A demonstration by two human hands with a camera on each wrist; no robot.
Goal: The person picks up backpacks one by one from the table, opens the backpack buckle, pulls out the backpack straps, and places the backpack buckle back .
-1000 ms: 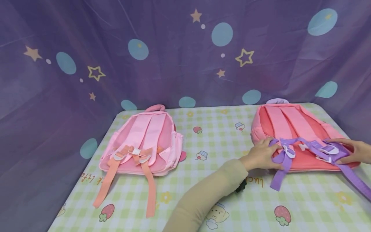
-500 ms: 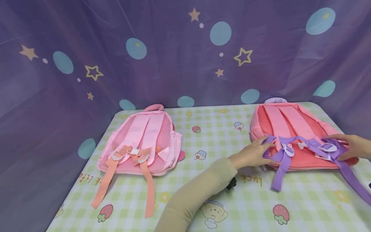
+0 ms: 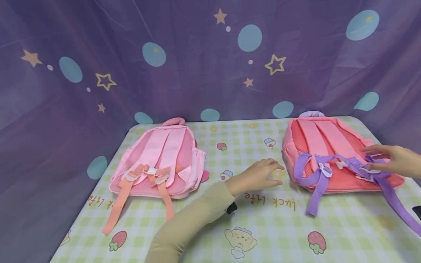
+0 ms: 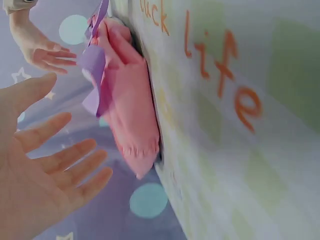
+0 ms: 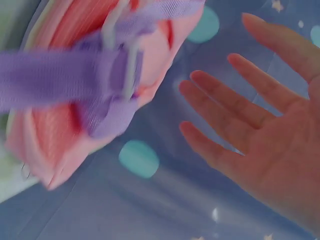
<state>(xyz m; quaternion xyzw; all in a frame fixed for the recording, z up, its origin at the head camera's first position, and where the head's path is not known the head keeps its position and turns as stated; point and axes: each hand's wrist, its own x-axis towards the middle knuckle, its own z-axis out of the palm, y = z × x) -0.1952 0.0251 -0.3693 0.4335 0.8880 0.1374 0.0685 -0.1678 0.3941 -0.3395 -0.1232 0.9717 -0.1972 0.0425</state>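
A coral-pink backpack (image 3: pixel 332 153) lies strap side up at the table's right. Its purple straps (image 3: pixel 318 193) cross its lower part, with white buckles (image 3: pixel 325 170) on them. Left of this backpack my left hand (image 3: pixel 258 175) hovers with fingers spread, holding nothing; the left wrist view shows its bare palm (image 4: pixel 45 175). My right hand (image 3: pixel 393 159) overlaps the bag's right edge in the head view. From the right wrist, its fingers (image 5: pixel 215 110) look loosely extended and apart from the purple webbing (image 5: pixel 50 77).
A light pink backpack (image 3: pixel 161 157) with orange straps (image 3: pixel 118 208) lies strap side up on the left. Both bags rest on a green checked tablecloth (image 3: pixel 210 233). A purple curtain (image 3: pixel 184 87) with stars and ovals hangs behind and at the sides.
My left hand has let go of the purple strap and moved left, off the coral-pink backpack. My right hand has loosened from the strap on the right and lifted slightly.
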